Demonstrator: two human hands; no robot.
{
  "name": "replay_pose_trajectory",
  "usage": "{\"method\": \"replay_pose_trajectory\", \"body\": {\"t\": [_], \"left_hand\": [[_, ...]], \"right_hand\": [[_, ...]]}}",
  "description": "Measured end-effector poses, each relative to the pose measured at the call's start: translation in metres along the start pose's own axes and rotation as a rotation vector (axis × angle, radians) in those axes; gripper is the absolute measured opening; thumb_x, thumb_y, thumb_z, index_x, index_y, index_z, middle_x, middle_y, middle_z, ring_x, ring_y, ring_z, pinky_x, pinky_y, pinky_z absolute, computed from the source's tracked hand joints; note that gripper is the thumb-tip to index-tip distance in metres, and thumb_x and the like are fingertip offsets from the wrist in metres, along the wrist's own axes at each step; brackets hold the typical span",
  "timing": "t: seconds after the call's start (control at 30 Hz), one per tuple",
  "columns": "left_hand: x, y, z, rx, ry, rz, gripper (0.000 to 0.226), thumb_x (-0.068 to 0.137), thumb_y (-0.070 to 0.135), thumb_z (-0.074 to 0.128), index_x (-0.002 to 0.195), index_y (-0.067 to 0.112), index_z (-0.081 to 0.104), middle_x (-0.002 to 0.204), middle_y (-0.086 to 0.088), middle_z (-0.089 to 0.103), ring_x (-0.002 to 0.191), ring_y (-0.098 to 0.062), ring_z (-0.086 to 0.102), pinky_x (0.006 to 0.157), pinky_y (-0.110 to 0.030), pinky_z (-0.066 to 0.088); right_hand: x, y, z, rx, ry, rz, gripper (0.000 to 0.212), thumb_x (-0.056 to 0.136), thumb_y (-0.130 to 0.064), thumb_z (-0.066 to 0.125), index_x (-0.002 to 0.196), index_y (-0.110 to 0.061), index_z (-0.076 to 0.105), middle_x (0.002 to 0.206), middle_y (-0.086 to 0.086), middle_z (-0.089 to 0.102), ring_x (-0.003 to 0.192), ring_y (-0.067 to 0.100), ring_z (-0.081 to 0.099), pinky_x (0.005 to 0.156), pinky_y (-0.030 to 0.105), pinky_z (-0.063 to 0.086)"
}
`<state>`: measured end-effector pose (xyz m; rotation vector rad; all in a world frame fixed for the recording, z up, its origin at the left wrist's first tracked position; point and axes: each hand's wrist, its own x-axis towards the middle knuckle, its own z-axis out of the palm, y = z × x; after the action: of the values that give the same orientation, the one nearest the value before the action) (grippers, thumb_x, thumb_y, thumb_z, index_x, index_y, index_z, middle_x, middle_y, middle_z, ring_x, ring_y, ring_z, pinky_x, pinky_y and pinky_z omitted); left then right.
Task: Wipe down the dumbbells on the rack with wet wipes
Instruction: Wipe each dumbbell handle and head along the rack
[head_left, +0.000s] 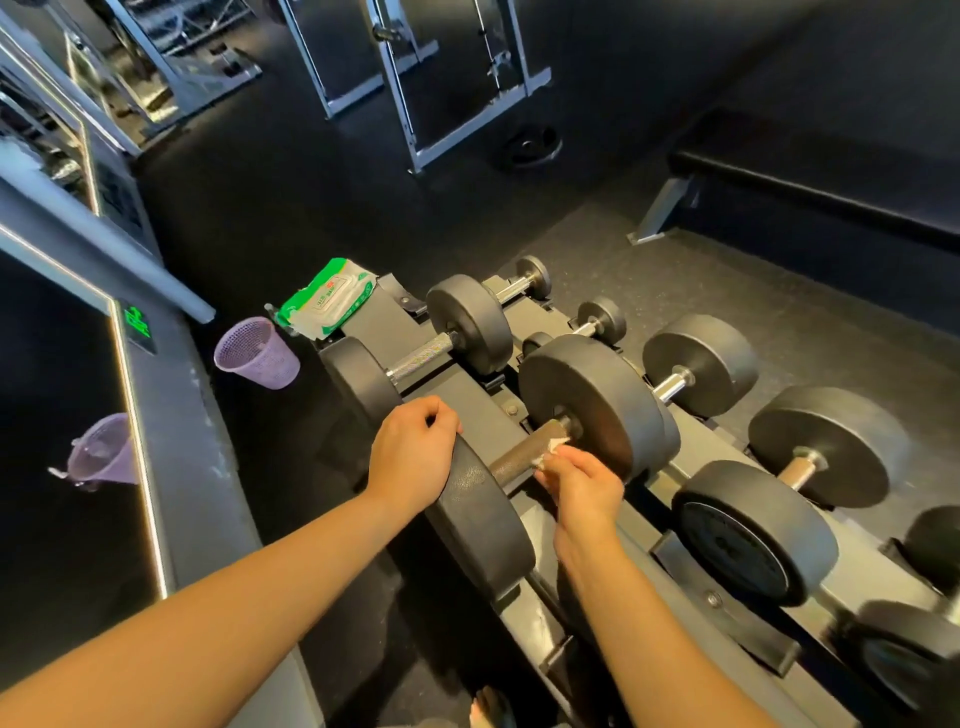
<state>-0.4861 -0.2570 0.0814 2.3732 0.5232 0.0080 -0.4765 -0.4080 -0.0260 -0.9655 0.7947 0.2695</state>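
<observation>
A black dumbbell (592, 405) lies on the dark rack (467, 395), its brown metal handle (524, 452) between two round heads. My left hand (410, 452) grips the top rim of the near head (483, 530). My right hand (582, 488) pinches a crumpled white wet wipe (548, 457) against the handle. A green and white pack of wet wipes (327, 296) lies at the rack's far left end.
More dumbbells fill the rack: one (426, 353) behind, others (769, 499) to the right and on a lower row. A purple mesh basket (260, 353) stands on the floor by the mirrored wall. A bench (810, 171) and metal frames (415, 78) stand farther off.
</observation>
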Motion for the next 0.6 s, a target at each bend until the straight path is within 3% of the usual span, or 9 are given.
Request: {"method": "replay_pose_trajectory", "body": {"t": [0.03,0.1,0.2,0.3,0.37,0.47,0.6], "left_hand": [[0.000,0.000,0.000,0.002,-0.001,-0.001,0.029,0.098,0.019,0.048,0.079,0.008,0.068,0.081,-0.011,0.066,0.083,-0.029,0.062,0.079,-0.049,0.052],[0.001,0.000,0.000,0.014,0.006,0.002,0.029,0.097,0.019,0.048,0.079,0.006,0.066,0.083,-0.014,0.066,0.085,-0.031,0.062,0.080,-0.053,0.051],[-0.001,0.002,-0.001,0.020,0.003,0.001,0.029,0.097,0.020,0.048,0.080,0.005,0.066,0.084,-0.014,0.066,0.085,-0.030,0.061,0.080,-0.051,0.051],[-0.002,0.003,-0.001,0.003,-0.002,0.004,0.030,0.098,0.020,0.047,0.082,0.002,0.065,0.084,-0.017,0.065,0.086,-0.034,0.061,0.078,-0.051,0.051],[-0.002,0.003,-0.002,-0.002,-0.002,0.000,0.029,0.098,0.019,0.048,0.080,0.004,0.066,0.083,-0.015,0.065,0.085,-0.033,0.061,0.079,-0.051,0.051],[-0.002,0.003,-0.002,-0.010,-0.007,-0.011,0.029,0.098,0.020,0.049,0.079,0.006,0.066,0.082,-0.013,0.065,0.084,-0.031,0.062,0.081,-0.051,0.052],[-0.001,0.002,-0.001,-0.009,-0.004,-0.006,0.030,0.098,0.021,0.048,0.080,0.004,0.066,0.083,-0.015,0.065,0.085,-0.032,0.062,0.082,-0.055,0.052]], "right_hand": [[-0.002,0.004,0.000,0.128,-0.068,0.121,0.015,0.087,0.010,0.068,0.096,0.000,0.073,0.094,0.015,0.074,0.083,0.023,0.073,0.081,0.035,0.061],[-0.013,0.017,-0.004,0.127,-0.207,0.279,0.015,0.085,0.013,0.067,0.097,0.004,0.072,0.094,0.020,0.073,0.079,0.024,0.073,0.076,0.033,0.061],[-0.012,0.016,-0.007,0.167,-0.220,0.323,0.017,0.087,0.017,0.059,0.094,0.006,0.070,0.088,0.020,0.072,0.073,0.023,0.073,0.062,0.028,0.061],[0.016,-0.004,-0.002,0.458,-0.042,0.298,0.023,0.091,0.016,0.056,0.103,0.001,0.068,0.103,0.018,0.070,0.091,0.026,0.070,0.076,0.033,0.060],[0.026,-0.008,0.006,0.520,0.000,0.344,0.024,0.093,0.013,0.057,0.110,-0.002,0.067,0.112,0.016,0.069,0.098,0.026,0.069,0.085,0.035,0.058],[0.023,-0.003,0.011,0.428,-0.088,0.395,0.020,0.095,0.010,0.053,0.102,-0.001,0.067,0.101,0.014,0.068,0.079,0.019,0.064,0.067,0.026,0.052],[0.022,-0.004,0.004,0.012,-0.147,0.335,0.019,0.091,0.013,0.052,0.096,0.004,0.068,0.080,0.015,0.065,0.061,0.016,0.056,0.060,0.026,0.049]]}}
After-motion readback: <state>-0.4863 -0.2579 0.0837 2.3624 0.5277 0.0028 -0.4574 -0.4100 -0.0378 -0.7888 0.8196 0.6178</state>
